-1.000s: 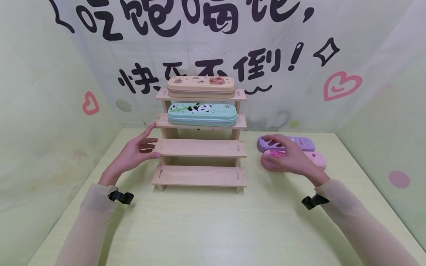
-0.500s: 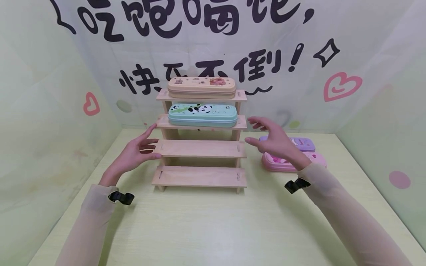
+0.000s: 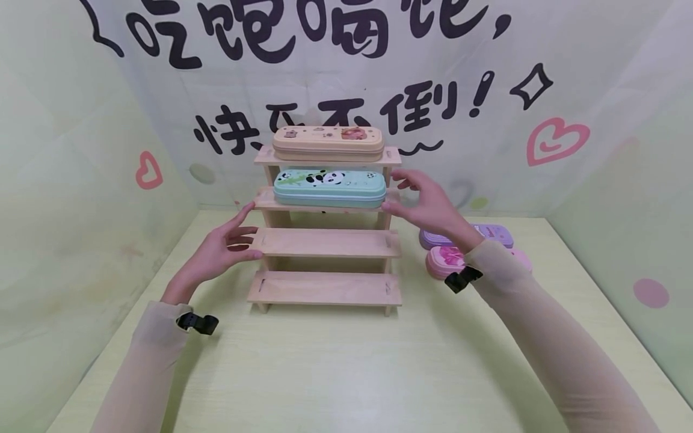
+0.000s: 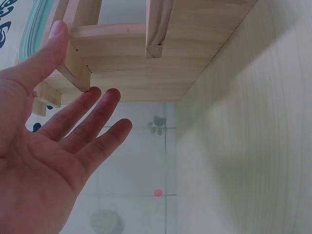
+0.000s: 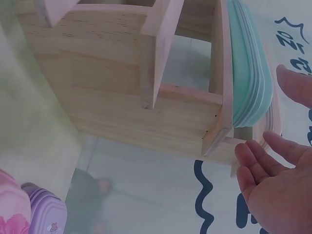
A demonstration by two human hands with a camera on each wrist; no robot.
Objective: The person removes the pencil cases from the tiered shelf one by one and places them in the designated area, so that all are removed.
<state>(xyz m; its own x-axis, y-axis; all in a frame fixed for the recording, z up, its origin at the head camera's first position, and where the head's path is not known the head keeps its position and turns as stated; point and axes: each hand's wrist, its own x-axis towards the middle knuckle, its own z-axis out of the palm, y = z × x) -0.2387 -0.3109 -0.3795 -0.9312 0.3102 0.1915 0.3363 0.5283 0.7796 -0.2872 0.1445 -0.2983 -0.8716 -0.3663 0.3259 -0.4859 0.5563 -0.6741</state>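
Observation:
A wooden stepped rack [image 3: 325, 242] with several shelves stands on the table. An orange pencil case [image 3: 328, 142] lies on its top shelf, a mint panda pencil case [image 3: 329, 187] on the second. My left hand [image 3: 227, 243] is open at the rack's left end [image 4: 73, 63], index finger against the second shelf. My right hand [image 3: 419, 195] is open at the right end of the mint case [image 5: 248, 73], fingers spread, gripping nothing. A purple case [image 3: 489, 233] and a pink case [image 3: 446, 260] lie on the table right of the rack, partly behind my right wrist.
Pale green walls enclose the yellow-green table [image 3: 346, 361] on the left, right and back. The two lower shelves [image 3: 325, 287] of the rack hold nothing. Open tabletop lies in front of the rack.
My right hand has lifted off the pink and purple cases and moved up and left to the right end of the mint case. The left hand has stayed put.

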